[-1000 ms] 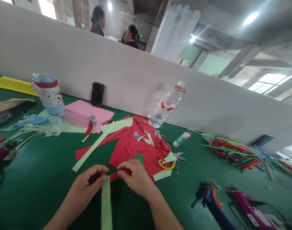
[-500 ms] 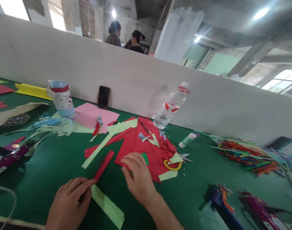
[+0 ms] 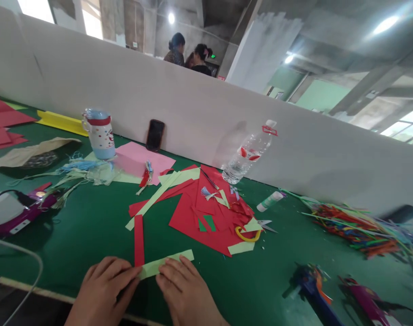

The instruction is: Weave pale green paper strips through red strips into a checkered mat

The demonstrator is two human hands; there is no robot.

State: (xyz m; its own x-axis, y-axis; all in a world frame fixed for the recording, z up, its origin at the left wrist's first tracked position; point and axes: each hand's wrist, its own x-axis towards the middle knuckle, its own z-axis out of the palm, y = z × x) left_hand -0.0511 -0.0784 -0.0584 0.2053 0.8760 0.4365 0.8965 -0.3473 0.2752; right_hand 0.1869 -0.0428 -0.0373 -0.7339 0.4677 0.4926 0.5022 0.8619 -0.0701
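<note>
Head view: left hand (image 3: pixel 102 290) and right hand (image 3: pixel 182 290) both lie flat near the table's front edge, fingers extended, pressing down on a pale green paper strip (image 3: pixel 167 263) that lies on the green felt table (image 3: pixel 91 226). Neither hand is curled around anything. Left fingertips sit on the strip's left end, right fingertips on its middle; the strip's right end pokes free. A narrow red paper strip (image 3: pixel 139 240) lies upright in frame, its near end touching the green strip beside the left fingers. Further back: pile of red paper sheets (image 3: pixel 199 213) with yellow-handled scissors (image 3: pixel 249 234) on its right edge. Beyond, a clear plastic water bottle (image 3: pixel 249 154), a black phone (image 3: pixel 155 135) leaning on the white partition wall (image 3: pixel 192 108), a pink paper sheet (image 3: pixel 141 160).
</note>
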